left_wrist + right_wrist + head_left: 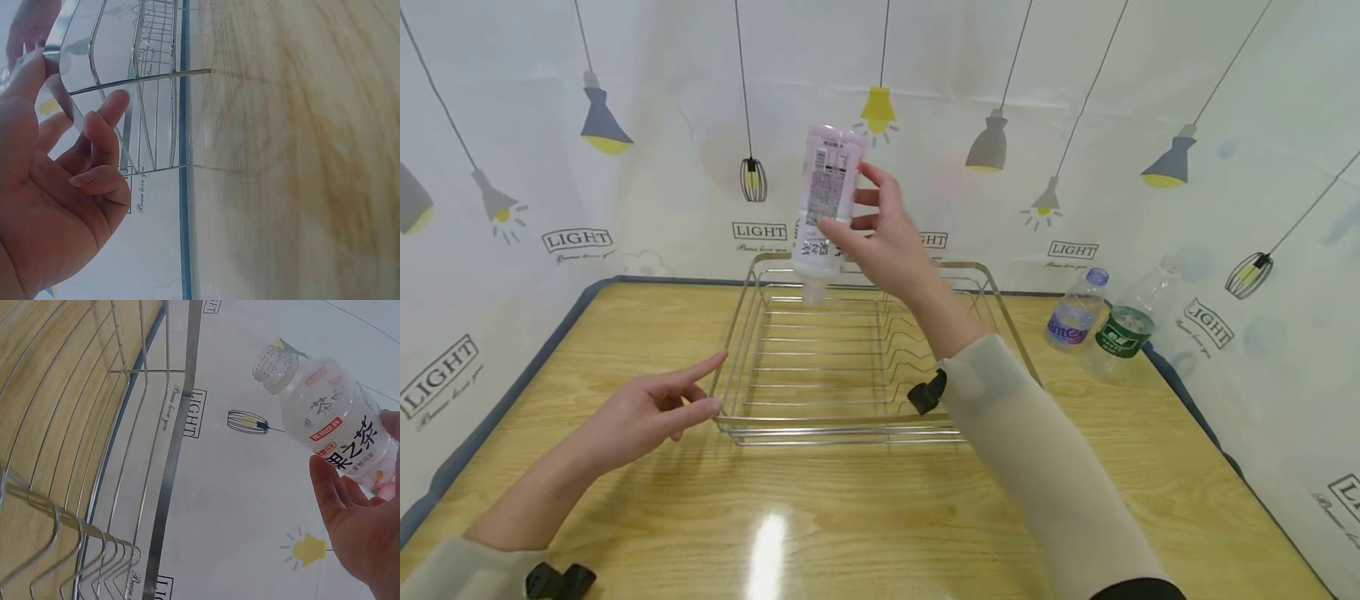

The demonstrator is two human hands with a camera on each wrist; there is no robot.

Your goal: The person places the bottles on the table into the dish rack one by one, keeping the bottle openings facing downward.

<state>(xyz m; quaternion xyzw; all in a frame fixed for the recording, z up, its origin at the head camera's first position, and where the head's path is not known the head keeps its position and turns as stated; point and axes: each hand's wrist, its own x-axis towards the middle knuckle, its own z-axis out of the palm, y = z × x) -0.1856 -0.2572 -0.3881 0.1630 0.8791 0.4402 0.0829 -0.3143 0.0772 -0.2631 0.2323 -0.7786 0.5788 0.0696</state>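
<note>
In the head view, my right hand (883,237) holds a clear plastic bottle (827,196) with a pink and white label, its neck pointing down above the back of a wire dish rack (820,387). The thumb lies on one side of the bottle, the fingers on the other. An uncapped mouth shows on the bottle (325,406) in the right wrist view. My left hand (632,417) is at the rack's front left corner, index finger and thumb reaching out to its rim (59,94). Its other fingers (100,134) are bent and hold nothing.
The rack stands on a wood-grain table (850,508), with wavy wire dividers (910,350) along its right part. At the back right are a bottle with a purple label (1070,323) and one with a green label (1123,332). A lamp-printed sheet (685,100) rises behind.
</note>
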